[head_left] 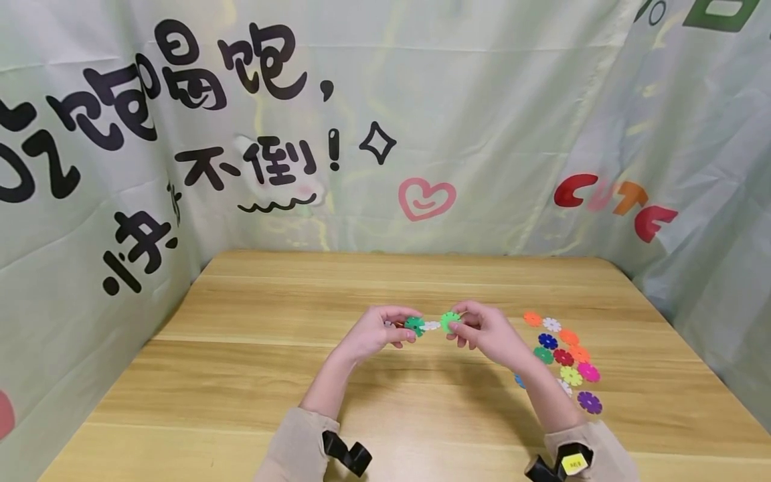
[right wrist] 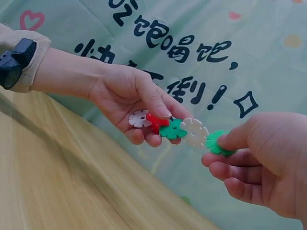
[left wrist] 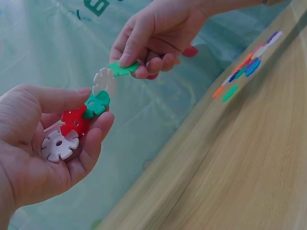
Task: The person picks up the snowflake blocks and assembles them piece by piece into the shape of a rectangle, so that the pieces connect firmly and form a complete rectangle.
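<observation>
My left hand [head_left: 377, 329] grips a chain of notched plastic snowflake discs between thumb and fingers. In the left wrist view the chain runs from a white disc [left wrist: 59, 143] through a red disc [left wrist: 74, 121] and a green disc [left wrist: 98, 102] to a second white disc [left wrist: 102, 80]. My right hand [head_left: 489, 335] pinches a bright green disc [right wrist: 218, 143] by its edge. That disc meets the chain's outer white disc [right wrist: 194, 132]; how deeply their slots engage, I cannot tell. Both hands are held above the table.
Loose snowflake discs in several colours lie on the right of the wooden table [head_left: 271, 388], among them a purple disc [head_left: 589, 402] and an orange disc [head_left: 533, 318]. My right forearm passes over part of them. A printed curtain [head_left: 482, 134] stands behind the table.
</observation>
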`<state>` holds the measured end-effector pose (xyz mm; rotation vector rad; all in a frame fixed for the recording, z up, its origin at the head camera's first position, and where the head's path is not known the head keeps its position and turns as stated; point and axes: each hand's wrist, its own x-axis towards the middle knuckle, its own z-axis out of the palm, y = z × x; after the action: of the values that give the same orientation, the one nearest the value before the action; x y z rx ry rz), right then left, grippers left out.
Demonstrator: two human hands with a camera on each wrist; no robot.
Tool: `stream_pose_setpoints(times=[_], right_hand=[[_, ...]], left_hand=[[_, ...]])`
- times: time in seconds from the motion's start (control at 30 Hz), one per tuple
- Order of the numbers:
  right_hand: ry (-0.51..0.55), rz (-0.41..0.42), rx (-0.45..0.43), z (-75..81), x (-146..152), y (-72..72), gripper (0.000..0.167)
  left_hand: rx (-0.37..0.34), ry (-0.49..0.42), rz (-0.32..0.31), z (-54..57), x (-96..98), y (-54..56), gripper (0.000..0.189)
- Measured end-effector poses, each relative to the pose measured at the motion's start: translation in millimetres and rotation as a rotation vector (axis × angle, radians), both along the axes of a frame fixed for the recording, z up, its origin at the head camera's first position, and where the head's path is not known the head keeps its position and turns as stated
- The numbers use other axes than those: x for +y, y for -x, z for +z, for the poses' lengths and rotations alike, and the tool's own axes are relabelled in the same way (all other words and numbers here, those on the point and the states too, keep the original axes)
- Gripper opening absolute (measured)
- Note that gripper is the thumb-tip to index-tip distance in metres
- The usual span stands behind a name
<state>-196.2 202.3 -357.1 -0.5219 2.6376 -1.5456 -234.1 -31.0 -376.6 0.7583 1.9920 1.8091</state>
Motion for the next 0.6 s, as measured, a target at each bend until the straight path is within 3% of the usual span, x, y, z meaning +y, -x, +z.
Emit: stream_pose_setpoints(times=[0.6], right_hand=[[0.04, -0.087, 0.024, -5.3, -8.9, -0.6, 0.021]], left_hand=[[-0.003, 0.005, 0.003, 0.8, 1.9, -1.1, 0.032]])
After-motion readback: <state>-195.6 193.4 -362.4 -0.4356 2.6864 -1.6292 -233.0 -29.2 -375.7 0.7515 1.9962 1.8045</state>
